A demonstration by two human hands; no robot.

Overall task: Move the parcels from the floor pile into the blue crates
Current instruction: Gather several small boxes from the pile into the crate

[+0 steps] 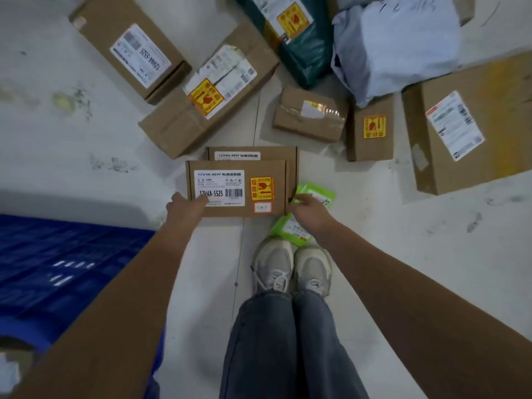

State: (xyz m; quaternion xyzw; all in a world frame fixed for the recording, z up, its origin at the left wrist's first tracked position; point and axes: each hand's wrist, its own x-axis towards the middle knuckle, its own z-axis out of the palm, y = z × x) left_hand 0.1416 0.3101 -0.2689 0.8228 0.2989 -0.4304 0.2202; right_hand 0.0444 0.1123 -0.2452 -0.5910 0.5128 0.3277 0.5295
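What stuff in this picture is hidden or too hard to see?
Head view only:
- Second flat box: mostly covered by the flat box stacked on it.
- Blue crate: cut by the left edge, partly behind the left arm; contents unclear.
- Green packets: partly hidden under the right hand.
- Label small print: blurred.
- Left hand: fingertips on the box edge, grip unclear.

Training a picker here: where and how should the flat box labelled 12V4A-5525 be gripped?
Grip the flat box by its two short ends, one hand from each side. It is wide, thin and lies level on a matching box, so both ends are exposed; left hand and right hand are there.
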